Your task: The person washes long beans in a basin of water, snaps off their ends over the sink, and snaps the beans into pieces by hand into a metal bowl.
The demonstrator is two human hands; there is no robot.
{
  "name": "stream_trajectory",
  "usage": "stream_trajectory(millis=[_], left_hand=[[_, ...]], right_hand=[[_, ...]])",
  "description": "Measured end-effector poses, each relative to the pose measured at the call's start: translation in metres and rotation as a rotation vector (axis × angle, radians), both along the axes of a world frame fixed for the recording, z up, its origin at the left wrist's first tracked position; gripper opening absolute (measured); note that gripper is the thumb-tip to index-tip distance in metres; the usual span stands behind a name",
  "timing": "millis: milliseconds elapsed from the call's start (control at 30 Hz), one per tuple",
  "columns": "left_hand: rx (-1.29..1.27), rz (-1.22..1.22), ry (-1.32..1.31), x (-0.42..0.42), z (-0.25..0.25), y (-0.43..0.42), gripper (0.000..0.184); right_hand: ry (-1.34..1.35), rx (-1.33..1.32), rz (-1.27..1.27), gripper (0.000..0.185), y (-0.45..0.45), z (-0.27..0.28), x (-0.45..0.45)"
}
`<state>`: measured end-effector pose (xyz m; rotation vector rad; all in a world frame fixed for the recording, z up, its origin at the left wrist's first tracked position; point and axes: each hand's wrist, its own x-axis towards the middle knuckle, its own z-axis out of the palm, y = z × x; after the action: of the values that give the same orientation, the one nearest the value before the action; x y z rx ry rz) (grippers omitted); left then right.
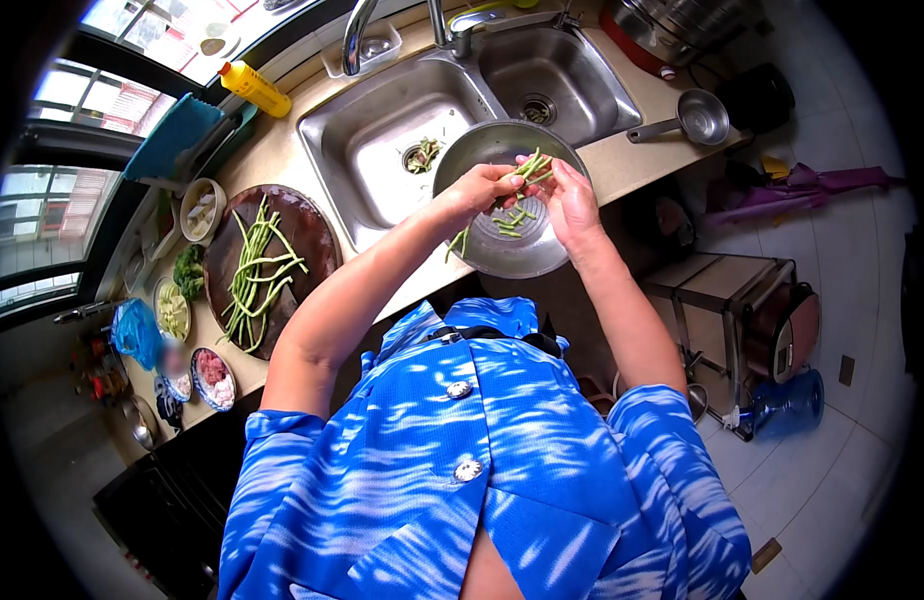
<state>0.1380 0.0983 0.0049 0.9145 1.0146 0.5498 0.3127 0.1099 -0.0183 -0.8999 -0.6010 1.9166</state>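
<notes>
Over a wide grey metal bowl [482, 148], my left hand [484, 190] is closed around a small bunch of green beans [532, 172]. My right hand [572, 205] has its fingers bent at the other end of the same beans. Short bean pieces [514, 222] lie on the bowl's bottom below the hands. One bean [460, 242] crosses the bowl's left rim, under my left wrist. To the left, a heap of long green beans [257, 270] rests on a round dark cutting board [317, 235].
Behind the bowl is a double steel sink [357, 130] with bean scraps at its left drain, under a faucet [357, 40]. A saucepan [702, 117] stands right. Broccoli [189, 270], a plate of meat [214, 380], small bowls and a yellow bottle [254, 88] line the left counter.
</notes>
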Motion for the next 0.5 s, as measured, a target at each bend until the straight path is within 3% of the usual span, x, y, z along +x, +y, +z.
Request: stream_trajectory(millis=[167,233,500], left_hand=[[-0.018,0.032,-0.07,-0.004,-0.001,0.0,0.018],[-0.055,0.045,-0.058,-0.007,-0.003,0.0,0.017],[0.001,0.031,0.023,-0.011,-0.002,-0.001,0.014]], right_hand=[[-0.131,0.178,0.084,0.019,0.005,0.013,0.015],[-0.335,0.326,0.189,0.017,0.009,0.015,0.018],[-0.377,0.371,0.233,0.017,0.016,0.016,0.018]])
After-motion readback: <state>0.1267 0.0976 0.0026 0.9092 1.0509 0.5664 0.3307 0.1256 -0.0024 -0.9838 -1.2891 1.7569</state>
